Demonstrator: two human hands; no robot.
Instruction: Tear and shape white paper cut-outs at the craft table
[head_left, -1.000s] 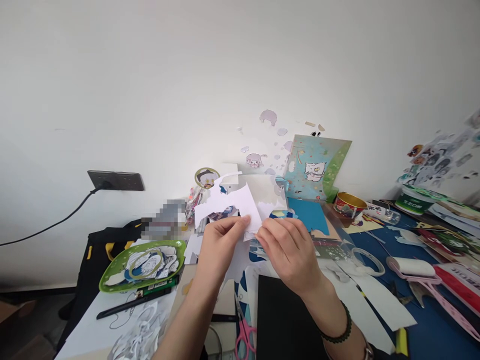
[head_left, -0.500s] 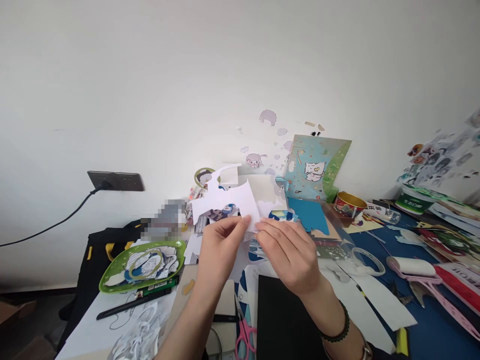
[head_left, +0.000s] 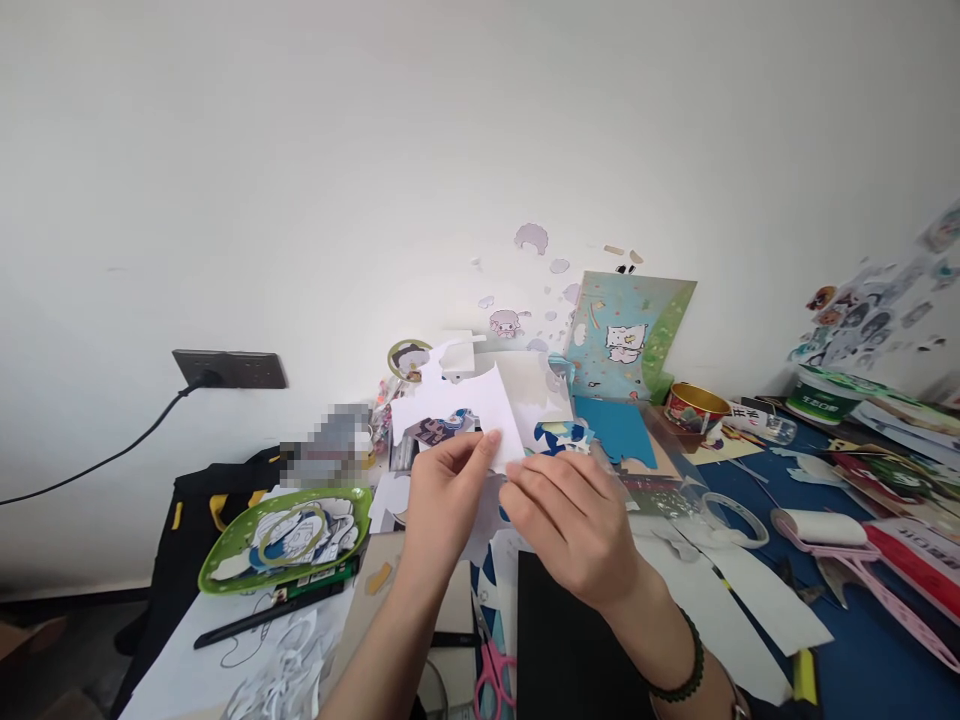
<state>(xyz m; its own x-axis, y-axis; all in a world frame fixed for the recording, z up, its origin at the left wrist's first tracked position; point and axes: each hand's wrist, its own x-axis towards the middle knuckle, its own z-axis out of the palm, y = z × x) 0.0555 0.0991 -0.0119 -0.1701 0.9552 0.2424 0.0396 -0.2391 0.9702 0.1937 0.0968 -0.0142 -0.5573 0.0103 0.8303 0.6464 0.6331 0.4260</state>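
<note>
My left hand (head_left: 442,500) pinches the lower edge of a white sticker backing sheet (head_left: 469,405) with cut-out holes, held up over the cluttered desk. A few printed stickers still show on the sheet's underside. My right hand (head_left: 577,520) is closed on the sheet's lower right corner, thumb and fingers touching the paper beside my left thumb. A dark bead bracelet (head_left: 679,665) sits on my right wrist. The hands almost touch each other.
A green plate (head_left: 225,560) with cut-outs lies at left, a black pen (head_left: 262,620) below it. Pink scissors (head_left: 491,680) and a black sheet (head_left: 570,650) lie under my arms. A tape ring (head_left: 739,520), pink lint roller (head_left: 825,530) and gold tin (head_left: 697,408) are at right.
The sheet has tilted and dropped slightly between my hands. My right hand has slid a little lower and left along its edge. The view shifted slightly.
</note>
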